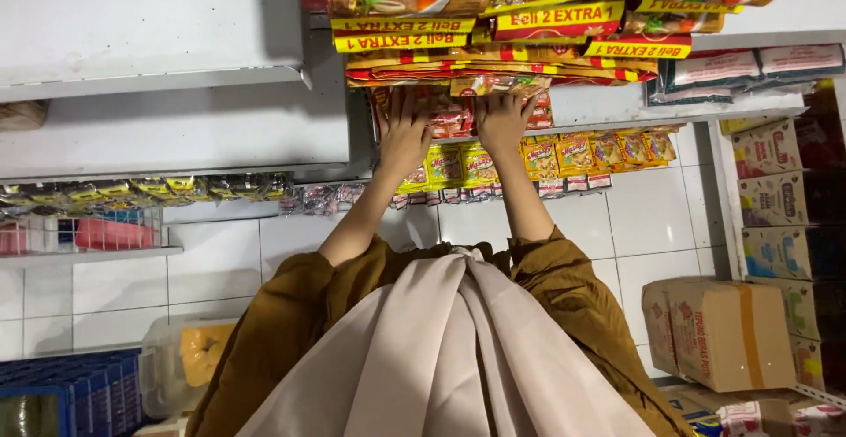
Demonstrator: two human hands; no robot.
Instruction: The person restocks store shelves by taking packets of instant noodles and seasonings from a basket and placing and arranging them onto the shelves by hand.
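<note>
Both hands flat on red snack packets point(454, 120) on the shelf point(617, 122): left hand point(404, 137) and right hand point(504, 122) with fingers spread, grip released, pressing the row level under the noodle packs point(493, 58).

I stand in a small grocery shop: white metal shelves point(150, 80) carry stacked instant-noodle packets point(493, 58) with yellow promotional strips, hanging rows of yellow seasoning sachets point(582, 151), shelved boxed goods point(771, 199), and a taped cardboard carton point(723, 331) on the white tiled floor point(652, 217).

A brown cardboard box point(723, 331) sits on the white tiled floor point(652, 217).
</note>
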